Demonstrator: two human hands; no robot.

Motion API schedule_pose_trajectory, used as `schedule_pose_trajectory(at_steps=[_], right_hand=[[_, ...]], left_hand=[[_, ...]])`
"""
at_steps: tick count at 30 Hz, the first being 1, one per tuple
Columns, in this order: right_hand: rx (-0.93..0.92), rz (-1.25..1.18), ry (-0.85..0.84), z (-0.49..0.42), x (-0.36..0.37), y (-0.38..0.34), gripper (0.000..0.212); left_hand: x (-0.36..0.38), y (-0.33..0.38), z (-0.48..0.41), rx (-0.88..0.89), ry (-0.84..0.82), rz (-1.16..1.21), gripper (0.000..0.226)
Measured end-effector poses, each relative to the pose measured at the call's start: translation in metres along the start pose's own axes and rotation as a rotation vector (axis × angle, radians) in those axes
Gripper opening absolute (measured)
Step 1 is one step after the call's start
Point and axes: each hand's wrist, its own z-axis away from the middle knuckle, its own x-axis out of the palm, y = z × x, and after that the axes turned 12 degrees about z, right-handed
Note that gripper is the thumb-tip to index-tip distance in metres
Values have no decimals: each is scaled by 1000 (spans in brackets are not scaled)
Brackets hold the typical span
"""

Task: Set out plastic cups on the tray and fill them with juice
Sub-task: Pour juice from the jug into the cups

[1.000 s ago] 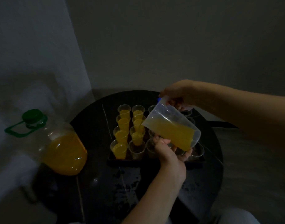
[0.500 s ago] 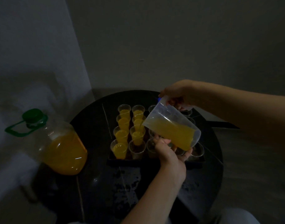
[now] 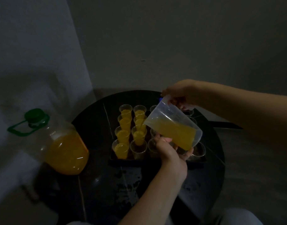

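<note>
A clear plastic jug (image 3: pixel 173 125) holding orange juice tilts to the left over a dark tray (image 3: pixel 133 162) of clear cups. My right hand (image 3: pixel 180 93) grips the jug's handle from above. My left hand (image 3: pixel 169 151) cups the jug's base from below, fingers curled under it. A thin stream of juice runs from the spout into the near cup of the second row (image 3: pixel 138 147). Several cups in the two left rows (image 3: pixel 123 135) hold juice. The cups on the right (image 3: pixel 199 151) look empty and are partly hidden by the jug.
A big clear bottle (image 3: pixel 61 150) with a green cap and handle, half full of juice, leans at the left edge of the round black table (image 3: pixel 107 184). Grey walls close in behind and to the left. A dark flat thing (image 3: pixel 225 125) lies at the right.
The jug has tipped a little further and juice now streams from its spout. Both hands stay in place on it.
</note>
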Motion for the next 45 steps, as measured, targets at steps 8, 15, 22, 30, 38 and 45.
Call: schedule_pose_trajectory(at_steps=[8, 15, 22, 30, 38, 45], right_hand=[[-76, -13, 43, 5, 4, 5, 17], [-116, -39, 39, 18, 5, 9, 18], [-140, -128, 35, 32, 7, 22, 36], [-159, -122, 38, 44, 16, 36, 18], [-131, -50, 30, 50, 30, 39, 27], [-122, -99, 15, 57, 41, 44, 20]], left_hand=[[1, 11, 0, 28, 41, -26, 51], [-1, 17, 7, 44, 32, -21, 51], [-6, 13, 21, 65, 49, -44, 55], [-17, 7, 36, 52, 60, -32, 53], [-34, 3, 39, 48, 70, -39, 50], [-44, -1, 39, 47, 81, -42, 51]])
